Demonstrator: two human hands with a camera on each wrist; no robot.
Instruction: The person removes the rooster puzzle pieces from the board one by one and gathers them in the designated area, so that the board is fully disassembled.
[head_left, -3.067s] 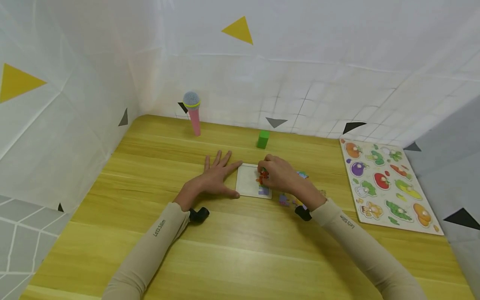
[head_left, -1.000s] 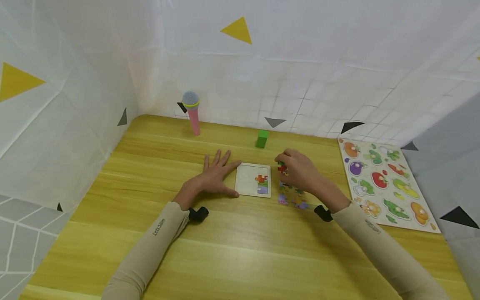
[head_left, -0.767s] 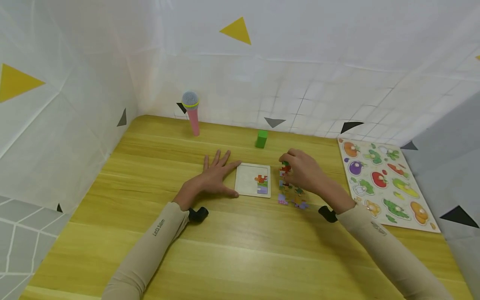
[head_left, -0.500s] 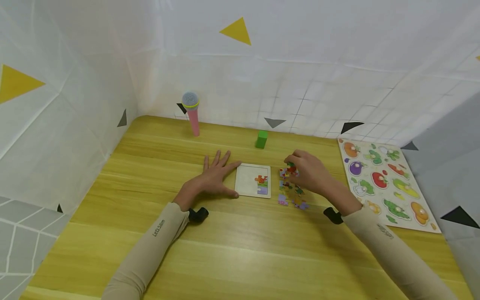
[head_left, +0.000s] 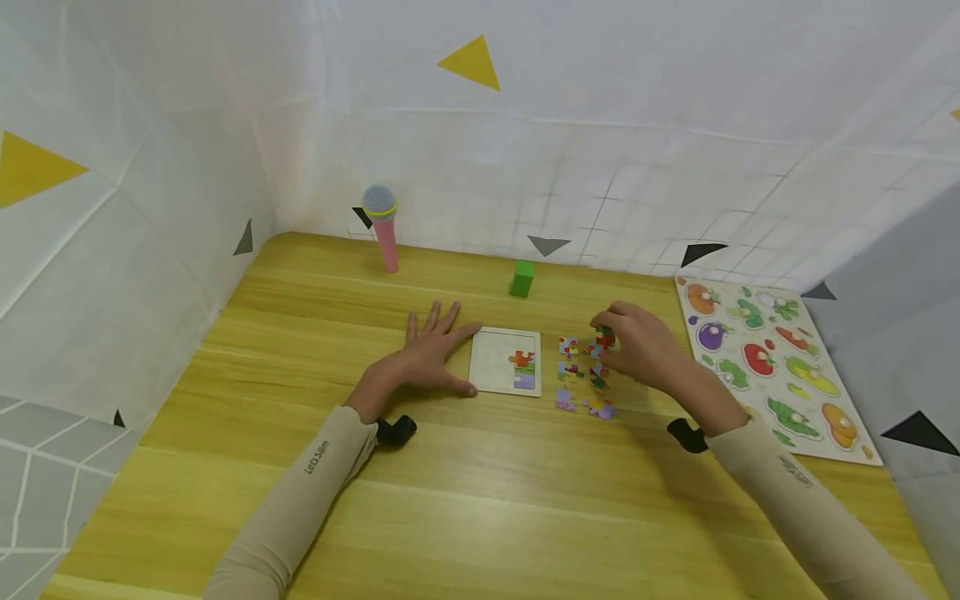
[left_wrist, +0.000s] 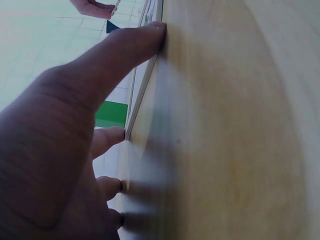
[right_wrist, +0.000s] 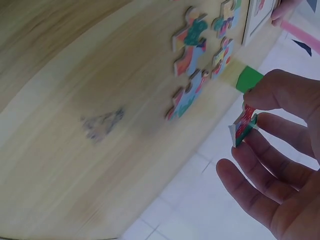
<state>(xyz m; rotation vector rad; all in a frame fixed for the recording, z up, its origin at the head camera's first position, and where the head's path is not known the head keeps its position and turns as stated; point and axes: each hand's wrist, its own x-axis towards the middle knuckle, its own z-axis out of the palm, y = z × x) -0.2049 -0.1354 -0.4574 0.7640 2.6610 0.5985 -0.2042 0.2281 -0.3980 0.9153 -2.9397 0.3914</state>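
A small white puzzle tray (head_left: pixel 491 358) lies mid-table, with a few joined pieces (head_left: pixel 525 369) along its right side, orange-red above and lilac below. My left hand (head_left: pixel 423 358) is spread flat on the table, thumb and index fingertips at the tray's left corners. Between thumb and fingers, my right hand (head_left: pixel 641 343) pinches a red and green puzzle piece (right_wrist: pixel 244 122), raised off the table in the right wrist view. Below and left of that hand, several loose puzzle pieces (head_left: pixel 568 372) lie in two columns right of the tray.
Behind the tray stands a green block (head_left: pixel 522 279). A pink toy microphone (head_left: pixel 386 233) is upright at the back left. On the right lies a vegetable peg puzzle board (head_left: pixel 780 375), close beyond my right forearm. White sheeting (head_left: pixel 585 150) rises along the table's back edge.
My right hand was over the tray with the red and green piece. It has carried the piece right, past the loose pieces, uncovering them. My left hand has stayed in place.
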